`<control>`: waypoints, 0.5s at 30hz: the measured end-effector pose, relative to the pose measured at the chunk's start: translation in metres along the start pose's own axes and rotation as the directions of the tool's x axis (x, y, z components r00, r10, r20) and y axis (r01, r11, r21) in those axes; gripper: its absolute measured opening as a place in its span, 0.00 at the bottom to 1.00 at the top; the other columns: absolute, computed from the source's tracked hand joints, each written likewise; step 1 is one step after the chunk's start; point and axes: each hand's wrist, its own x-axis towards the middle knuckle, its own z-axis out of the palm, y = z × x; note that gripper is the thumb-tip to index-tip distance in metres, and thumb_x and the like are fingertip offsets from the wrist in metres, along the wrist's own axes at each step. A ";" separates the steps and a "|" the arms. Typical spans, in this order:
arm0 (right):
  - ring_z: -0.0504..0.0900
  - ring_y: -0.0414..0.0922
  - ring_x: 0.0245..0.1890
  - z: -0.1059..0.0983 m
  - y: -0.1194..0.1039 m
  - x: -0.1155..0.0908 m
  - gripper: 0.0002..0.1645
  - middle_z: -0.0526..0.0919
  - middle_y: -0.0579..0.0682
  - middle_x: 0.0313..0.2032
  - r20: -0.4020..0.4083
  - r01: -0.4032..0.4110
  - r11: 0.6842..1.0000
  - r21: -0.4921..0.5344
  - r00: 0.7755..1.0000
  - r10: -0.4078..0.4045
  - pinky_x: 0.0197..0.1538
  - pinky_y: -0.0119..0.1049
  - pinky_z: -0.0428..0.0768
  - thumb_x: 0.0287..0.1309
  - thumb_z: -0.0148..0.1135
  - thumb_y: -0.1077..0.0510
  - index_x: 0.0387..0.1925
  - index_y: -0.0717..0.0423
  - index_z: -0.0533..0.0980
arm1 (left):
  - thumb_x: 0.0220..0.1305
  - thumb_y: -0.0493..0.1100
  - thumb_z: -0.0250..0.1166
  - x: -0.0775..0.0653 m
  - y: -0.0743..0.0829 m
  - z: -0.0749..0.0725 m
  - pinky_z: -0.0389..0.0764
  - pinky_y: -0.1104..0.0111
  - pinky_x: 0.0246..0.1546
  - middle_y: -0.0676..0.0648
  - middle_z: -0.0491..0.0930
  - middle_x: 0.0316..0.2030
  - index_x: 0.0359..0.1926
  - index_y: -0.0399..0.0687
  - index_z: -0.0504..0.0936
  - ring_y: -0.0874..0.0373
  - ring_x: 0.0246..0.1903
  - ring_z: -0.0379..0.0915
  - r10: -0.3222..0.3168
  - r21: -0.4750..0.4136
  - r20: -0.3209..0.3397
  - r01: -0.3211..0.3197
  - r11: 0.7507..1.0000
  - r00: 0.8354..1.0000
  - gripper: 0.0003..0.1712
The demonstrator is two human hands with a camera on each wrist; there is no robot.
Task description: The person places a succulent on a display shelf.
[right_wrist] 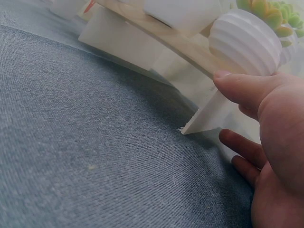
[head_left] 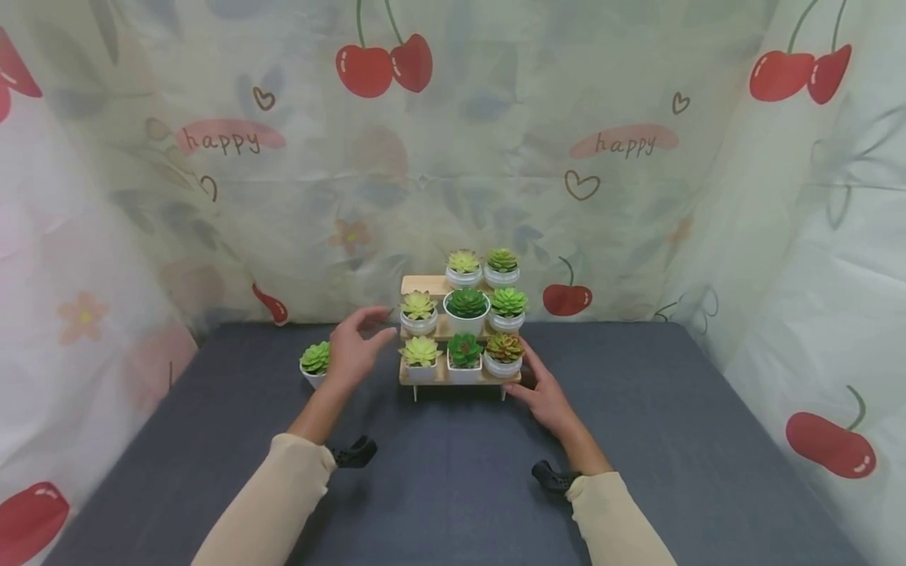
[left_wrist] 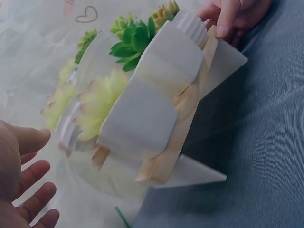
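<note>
A three-tier wooden plant stand (head_left: 423, 285) on white legs carries several small potted succulents. Three pots fill the bottom tier, among them a red-green succulent (head_left: 504, 348) in a ribbed white pot at the right end. The middle tier also bears three, with a dark green succulent (head_left: 466, 303) in its centre. Two stand on the top tier, whose left part is bare wood. My right hand (head_left: 545, 397) grips the stand's lower right corner, thumb at the board's front edge. Beside the stand's left side, my left hand (head_left: 356, 346) holds nothing, its thumb and fingers spread apart.
One more green succulent (head_left: 315, 359) in a white pot stands on the dark cloth-covered table (head_left: 453, 487), left of the stand and partly behind my left hand. A printed curtain (head_left: 453, 196) with cherries encloses the table's back and sides. Black straps (head_left: 356, 453) circle both wrists.
</note>
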 end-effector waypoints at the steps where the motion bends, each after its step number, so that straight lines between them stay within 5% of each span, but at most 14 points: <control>1: 0.68 0.60 0.63 0.000 0.000 0.000 0.52 0.63 0.61 0.68 -0.002 0.000 1.000 0.001 1.000 0.000 0.60 0.59 0.68 0.58 0.68 0.60 0.77 0.42 0.49 | 0.62 0.42 0.69 -0.001 -0.001 -0.002 0.73 0.53 0.54 0.43 0.79 0.53 0.56 0.44 0.79 0.46 0.54 0.71 0.007 0.006 -0.008 -0.007 1.000 1.000 0.21; 15: 0.68 0.60 0.63 0.000 -0.001 0.000 0.53 0.62 0.60 0.69 -0.001 -0.020 1.000 0.005 1.000 0.020 0.61 0.60 0.67 0.58 0.69 0.60 0.77 0.40 0.49 | 0.60 0.41 0.70 -0.016 -0.022 -0.028 0.69 0.48 0.53 0.42 0.74 0.55 0.57 0.45 0.78 0.45 0.55 0.68 0.096 0.149 -0.064 -0.086 0.985 0.993 0.24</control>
